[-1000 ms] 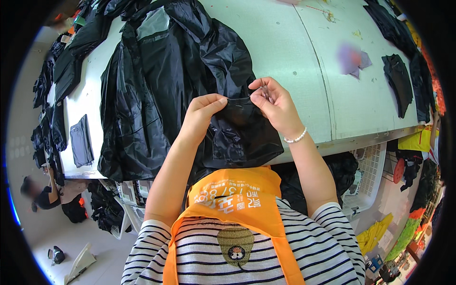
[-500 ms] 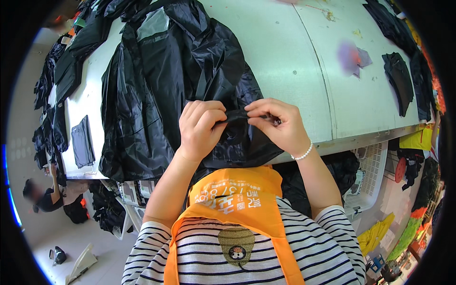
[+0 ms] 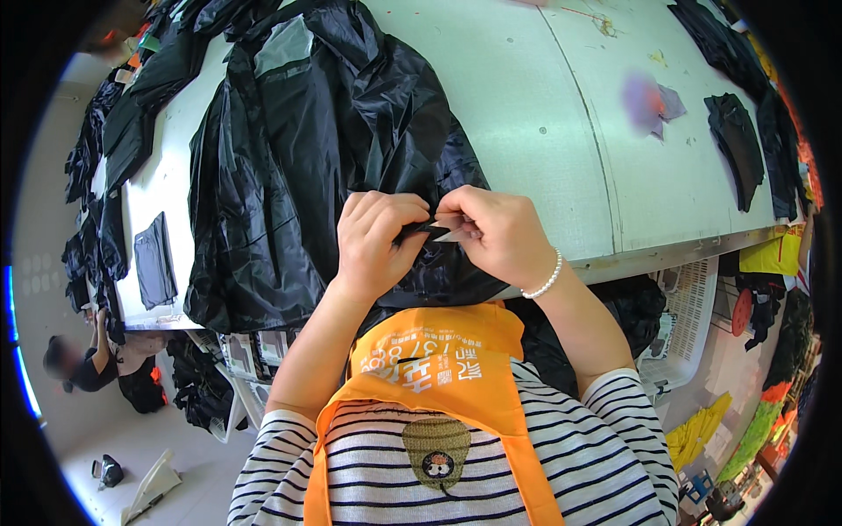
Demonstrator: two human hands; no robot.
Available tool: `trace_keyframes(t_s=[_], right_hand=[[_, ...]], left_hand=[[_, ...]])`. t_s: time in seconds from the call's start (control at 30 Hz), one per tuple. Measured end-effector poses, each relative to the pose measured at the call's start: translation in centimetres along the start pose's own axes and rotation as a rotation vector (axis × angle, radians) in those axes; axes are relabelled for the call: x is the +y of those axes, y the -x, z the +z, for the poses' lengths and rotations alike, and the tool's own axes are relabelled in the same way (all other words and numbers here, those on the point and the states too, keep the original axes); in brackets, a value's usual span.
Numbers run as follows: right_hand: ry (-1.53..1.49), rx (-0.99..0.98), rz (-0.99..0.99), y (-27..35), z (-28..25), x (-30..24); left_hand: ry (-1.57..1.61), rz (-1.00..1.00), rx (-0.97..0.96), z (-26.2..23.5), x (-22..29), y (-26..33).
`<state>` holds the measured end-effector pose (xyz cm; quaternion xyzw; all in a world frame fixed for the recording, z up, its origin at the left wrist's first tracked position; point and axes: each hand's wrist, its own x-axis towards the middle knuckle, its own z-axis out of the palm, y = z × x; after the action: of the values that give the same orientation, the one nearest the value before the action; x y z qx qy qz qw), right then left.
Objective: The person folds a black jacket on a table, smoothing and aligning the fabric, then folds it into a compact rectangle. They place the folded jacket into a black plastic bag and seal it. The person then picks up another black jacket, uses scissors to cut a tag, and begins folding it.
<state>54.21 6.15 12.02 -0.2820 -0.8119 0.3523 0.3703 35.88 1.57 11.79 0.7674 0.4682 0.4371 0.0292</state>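
A shiny black jacket (image 3: 298, 167) lies spread over the pale table, its near end close to my body. My left hand (image 3: 375, 241) is closed, pinching a fold of the jacket's edge between thumb and fingers. Closed around small metal thread snips (image 3: 450, 234), my right hand (image 3: 502, 235) sits close beside it. The blades point left, at the pinched fabric; whether they touch it I cannot tell. My right fingers hide the snips' handle.
The table (image 3: 509, 105) has its front edge just before me. Folded dark garments (image 3: 737, 149) lie at the right, another folded piece (image 3: 155, 263) at the left. A white plastic basket (image 3: 688, 329) stands below the edge. Another person (image 3: 83, 361) is at the far left.
My right hand has let go of the fabric and turned, so the snips' blades now show beside my left fingers. The left hand has shifted slightly right, still pinching the jacket.
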Motion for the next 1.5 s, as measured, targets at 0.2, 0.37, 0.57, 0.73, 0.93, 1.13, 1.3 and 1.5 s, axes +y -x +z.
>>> trace_keyframes(t_s=[0.2, 0.37, 0.57, 0.73, 0.93, 1.13, 1.3, 1.5], right_hand=[[-0.562, 0.022, 0.388, 0.3, 0.0, 1.3], [-0.737, -0.133, 0.468, 0.6, -0.9, 0.8], [-0.623, -0.195, 0.434, 0.7, -0.9, 0.9], [-0.506, -0.195, 0.346, 0.5, -0.7, 0.5], [-0.363, -0.207, 0.283, 0.1, -1.2, -0.6], [-0.269, -0.145, 0.170, -0.1, -1.0, -0.9], [-0.242, -0.150, 0.160, -0.1, -1.1, -1.0], [-0.271, -0.143, 0.174, 0.1, -0.9, -0.1]], left_hand=[[0.059, -0.117, 0.141, 0.3, -0.1, 1.2], [0.067, -0.159, 0.225, 0.4, -0.4, 1.8], [0.014, -0.084, 0.218, 0.4, -0.2, 1.6], [-0.054, 0.009, 0.188, -0.1, -0.1, 1.1], [-0.053, 0.013, 0.184, -0.2, -0.1, 0.9], [-0.039, 0.009, 0.171, -0.4, 0.0, 0.8], [-0.043, 0.014, 0.164, -0.4, 0.0, 0.9], [-0.012, -0.014, 0.155, -0.5, -0.1, 1.2]])
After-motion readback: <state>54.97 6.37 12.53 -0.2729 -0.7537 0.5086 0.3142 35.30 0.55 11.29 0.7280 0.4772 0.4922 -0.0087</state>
